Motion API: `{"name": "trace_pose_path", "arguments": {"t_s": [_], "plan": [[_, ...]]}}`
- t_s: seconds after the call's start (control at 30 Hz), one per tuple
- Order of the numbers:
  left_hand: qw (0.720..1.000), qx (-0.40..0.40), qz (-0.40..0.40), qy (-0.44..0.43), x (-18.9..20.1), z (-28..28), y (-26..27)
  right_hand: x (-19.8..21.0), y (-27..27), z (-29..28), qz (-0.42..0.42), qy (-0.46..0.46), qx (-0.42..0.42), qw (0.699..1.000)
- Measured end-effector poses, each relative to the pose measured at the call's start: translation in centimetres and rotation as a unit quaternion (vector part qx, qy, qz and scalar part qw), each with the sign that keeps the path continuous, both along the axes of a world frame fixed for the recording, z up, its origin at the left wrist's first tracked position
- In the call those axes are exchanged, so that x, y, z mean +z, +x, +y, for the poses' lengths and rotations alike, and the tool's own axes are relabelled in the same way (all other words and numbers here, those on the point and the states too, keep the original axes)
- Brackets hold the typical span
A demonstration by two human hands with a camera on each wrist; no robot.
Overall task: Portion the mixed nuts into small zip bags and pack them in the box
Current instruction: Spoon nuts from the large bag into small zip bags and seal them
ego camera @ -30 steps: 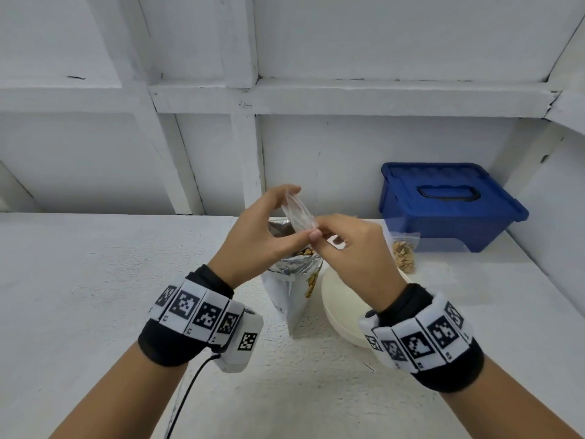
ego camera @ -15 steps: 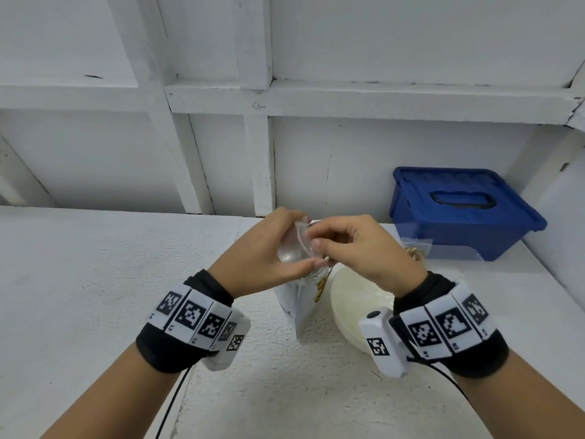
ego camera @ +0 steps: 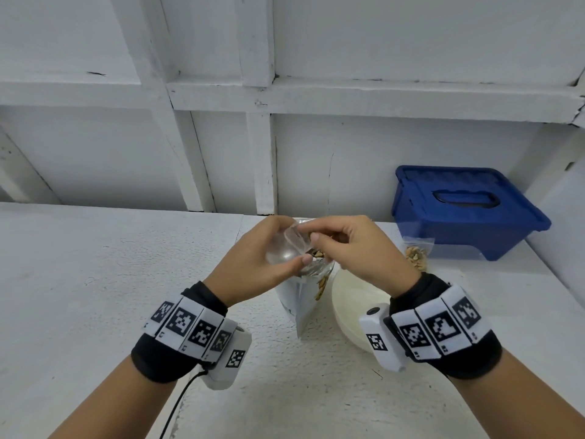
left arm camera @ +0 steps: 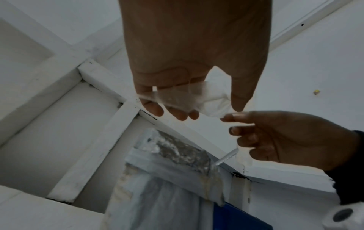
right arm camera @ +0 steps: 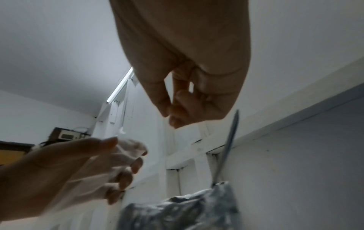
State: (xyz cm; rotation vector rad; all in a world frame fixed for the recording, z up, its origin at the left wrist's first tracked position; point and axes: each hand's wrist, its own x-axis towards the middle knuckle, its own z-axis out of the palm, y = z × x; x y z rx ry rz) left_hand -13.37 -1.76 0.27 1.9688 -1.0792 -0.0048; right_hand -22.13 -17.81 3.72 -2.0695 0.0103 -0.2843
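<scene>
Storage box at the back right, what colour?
Blue, lid included: the box shows best in the head view.

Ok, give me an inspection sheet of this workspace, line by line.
Surface: white table, rough painted top.
Job's things: empty clear zip bag held above the open foil nut pouch; cream bowl beside it; filled nut bag in front of the blue box, lid on.
Clutter: nothing seen.
Grippers: left hand cups the bag; right hand fingers pinch its mouth.
Cables: black cable from the left wrist unit.
Surroundings: white panelled wall.
</scene>
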Motion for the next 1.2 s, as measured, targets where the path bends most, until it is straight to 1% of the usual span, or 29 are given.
{"name": "trace_pose_path", "arguments": {"t_s": [0.07,0.17,0.23,0.27,0.33,0.37,0.4,0.43,0.5,0.53,0.57,0.6,0.67,0.73,0.77,0.83,0.9,0.97,1.03,1.13,1.2], "plan": [[1.0,0.018,0.007,-0.003,-0.2,0.5,0.4,-0.2,-0.1,-1.1,-0.028,-0.048,-0.062,0.997],[0.999,0.049,0.015,0.005,-0.4,1.2,1.1,-0.7,0.2,-3.3,-0.07,-0.103,-0.201,0.972],[0.997,0.07,0.032,0.023,-0.5,1.5,1.4,-1.3,0.6,-4.4,-0.051,-0.101,-0.263,0.958],[0.995,0.079,0.045,0.031,-0.7,1.6,1.6,-1.5,0.8,-4.8,-0.021,-0.09,-0.271,0.958],[0.993,0.086,0.066,0.041,-1.0,1.6,2.0,-2.0,1.1,-4.9,0.052,-0.054,-0.234,0.969],[0.993,0.085,0.073,0.045,-1.1,1.5,2.1,-2.4,1.2,-4.8,0.077,-0.032,-0.201,0.976],[0.992,0.082,0.076,0.049,-1.2,1.4,2.2,-2.8,1.3,-4.6,0.085,-0.006,-0.174,0.981],[0.993,0.078,0.078,0.053,-1.2,1.2,2.2,-3.1,1.5,-4.3,0.078,0.027,-0.157,0.984],[0.993,0.073,0.08,0.057,-1.4,1.0,2.1,-3.4,1.6,-3.5,0.05,0.096,-0.154,0.982],[0.992,0.074,0.081,0.056,-1.4,1.0,2.1,-3.4,1.7,-3.3,0.034,0.114,-0.159,0.98],[0.992,0.076,0.083,0.055,-1.4,1.0,2.2,-3.1,1.6,-3.0,0.015,0.11,-0.165,0.98],[0.992,0.078,0.084,0.052,-1.5,1.0,2.2,-2.9,1.6,-2.9,-0.011,0.085,-0.172,0.981],[0.992,0.08,0.089,0.051,-1.5,1.1,2.3,-2.3,1.5,-2.9,-0.089,-0.028,-0.181,0.979],[0.991,0.081,0.091,0.053,-1.4,1.1,2.3,-2.0,1.5,-3.0,-0.17,-0.155,-0.156,0.96],[0.991,0.082,0.092,0.054,-1.5,1.1,2.3,-2.0,1.5,-3.1,-0.19,-0.202,-0.131,0.952],[0.991,0.084,0.093,0.054,-1.5,1.1,2.4,-2.3,1.8,-2.9,-0.187,-0.266,-0.08,0.942],[0.99,0.088,0.093,0.054,-1.5,1.0,2.4,-2.8,2.2,-2.5,-0.163,-0.289,-0.04,0.942],[0.99,0.091,0.092,0.054,-1.5,0.9,2.4,-3.3,2.5,-1.9,-0.152,-0.274,-0.02,0.949],[0.99,0.092,0.092,0.056,-1.4,0.8,2.4,-3.6,2.7,-1.5,-0.144,-0.24,-0.032,0.959],[0.99,0.094,0.093,0.057,-1.4,0.9,2.3,-3.8,2.9,-1.3,-0.086,-0.148,-0.073,0.983],[0.989,0.094,0.095,0.058,-1.5,1.0,2.4,-4.0,3.0,-1.4,-0.051,-0.072,-0.109,0.99]]}}
